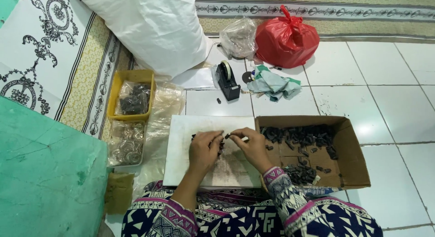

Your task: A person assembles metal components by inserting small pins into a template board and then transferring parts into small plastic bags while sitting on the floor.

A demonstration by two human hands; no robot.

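While hands (229,148) pinch small black piece (228,135), cardboard box (353,160)

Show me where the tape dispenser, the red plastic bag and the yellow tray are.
tape dispenser (227,81), head view, on its black body.
red plastic bag (285,41), head view, on its bulging middle.
yellow tray (113,101), head view, on its left wall.

The floor (389,96) is glossy white tile. The box (353,160) is matt brown cardboard holding small dull black pieces (299,136). The red bag (286,40) is shiny thin plastic, the board (181,151) worn, scuffed white, and the yellow tray (115,94) smooth plastic.
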